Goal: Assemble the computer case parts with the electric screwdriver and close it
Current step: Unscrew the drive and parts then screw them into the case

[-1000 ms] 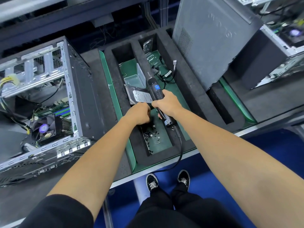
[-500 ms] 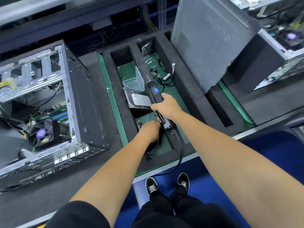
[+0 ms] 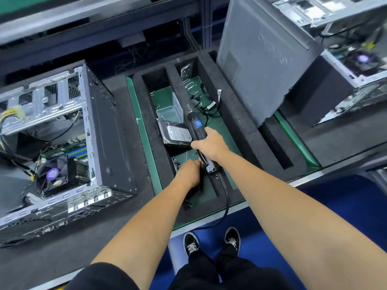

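Head view: the step in hand looks like fetching fasteners before any driving starts. The left hand (image 3: pixel 187 173) is down in the near end of the foam tray (image 3: pixel 240 122), knuckles up over the loose black screws (image 3: pixel 188 205) on the green floor; its fingers curl under and are hidden, so I cannot tell whether that grip has closed on a screw. The right hand (image 3: pixel 210 144) has its grip wrapped round the electric screwdriver (image 3: pixel 198 130), bit pointing away over the hard drive (image 3: pixel 177 133) and the clear plastic box (image 3: pixel 170 111). The open computer case (image 3: pixel 100 130) lies on the bench (image 3: pixel 52 248) to the left, well apart from both hands; the grey side panel (image 3: pixel 261 59) leans upright at the tray's far right.

Next, I judge, a screw must be lifted out and carried with the driver across to the case.

Against a second ago, the left hand has dropped from beside the drive to the screw pile; the right hand has hardly moved
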